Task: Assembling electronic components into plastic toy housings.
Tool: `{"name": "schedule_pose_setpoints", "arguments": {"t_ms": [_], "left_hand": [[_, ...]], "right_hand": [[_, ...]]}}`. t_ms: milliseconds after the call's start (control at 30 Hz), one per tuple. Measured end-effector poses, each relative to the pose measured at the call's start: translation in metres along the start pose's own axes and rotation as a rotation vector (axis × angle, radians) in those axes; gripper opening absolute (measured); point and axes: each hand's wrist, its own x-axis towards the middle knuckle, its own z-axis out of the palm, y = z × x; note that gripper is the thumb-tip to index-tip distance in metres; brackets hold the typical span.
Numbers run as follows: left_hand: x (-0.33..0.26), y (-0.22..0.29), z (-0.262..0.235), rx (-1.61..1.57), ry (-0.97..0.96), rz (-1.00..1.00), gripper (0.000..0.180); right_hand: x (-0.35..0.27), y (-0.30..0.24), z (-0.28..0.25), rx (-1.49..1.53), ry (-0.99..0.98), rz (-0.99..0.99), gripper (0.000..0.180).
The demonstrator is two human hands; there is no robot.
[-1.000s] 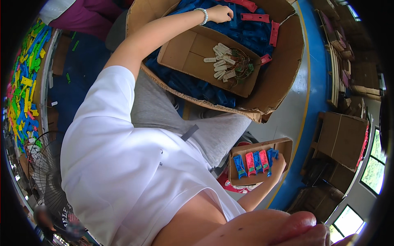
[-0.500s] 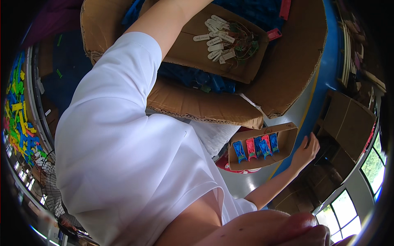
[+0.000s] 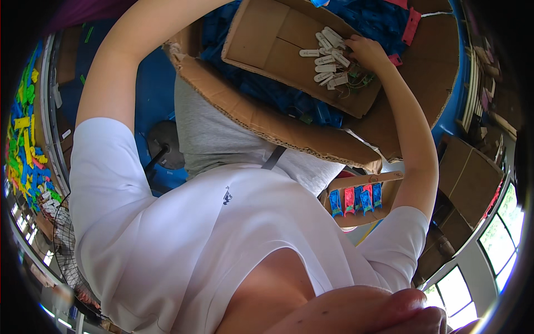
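My right hand [image 3: 367, 53] reaches into a shallow cardboard tray [image 3: 253, 33], its curled fingers against a cluster of white oblong pieces [image 3: 327, 62] with thin wires. Its fingertips are partly hidden, so I cannot make out what they grip. My left forearm [image 3: 172, 19] extends past the upper edge of the view, and that hand is out of sight. The tray rests among many blue plastic parts [image 3: 267, 86] inside a large cardboard box [image 3: 267, 125]. A bright blue piece [image 3: 319, 3] just shows at the top edge.
A red plastic part [image 3: 411, 26] lies by the large box's right side. Nearer, a small carton [image 3: 384, 177] holds several blue and red parts [image 3: 365, 197]. Colourful pieces [image 3: 25, 139] are piled at far left, above a wire fan guard [image 3: 64, 239]. Cardboard boxes [image 3: 470, 172] stand at right.
My right hand has moved from beside the small carton up into the tray, onto the white pieces. My left arm has swung left, and the tray appears further right and higher.
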Motion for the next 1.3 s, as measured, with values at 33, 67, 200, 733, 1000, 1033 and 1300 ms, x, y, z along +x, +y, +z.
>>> {"name": "schedule_pose_setpoints", "arguments": {"t_ms": [33, 67, 200, 733, 1000, 1033, 1300], "left_hand": [[-0.019, 0.007, -0.005, 0.051, 0.029, 0.072, 0.019], [-0.037, 0.022, -0.002, 0.052, 0.034, 0.073, 0.019], [-0.092, 0.041, -0.008, -0.061, 0.206, -0.004, 0.028], [-0.1, 0.088, 0.084, -0.209, 0.715, 0.593, 0.042], [-0.125, 0.122, 0.127, -0.544, 0.635, 0.586, 0.053], [-0.128, 0.124, 0.129, -0.473, 0.629, 0.575, 0.054], [-0.148, 0.154, 0.152, -0.481, 0.621, 0.695, 0.043]], "right_hand": [[0.002, 0.0, 0.006, -0.006, 0.008, -0.019, 0.034], [-0.005, 0.007, 0.014, 0.059, 0.177, -0.022, 0.035], [-0.019, -0.008, -0.023, 0.522, 0.429, 0.127, 0.032], [-0.128, -0.118, -0.144, 1.398, 1.041, -0.027, 0.019], [-0.149, -0.174, -0.159, 1.19, 1.223, 0.085, 0.014], [-0.152, -0.176, -0.161, 1.193, 1.231, 0.086, 0.014], [-0.168, -0.189, -0.175, 1.146, 1.363, 0.087, 0.015]]}}
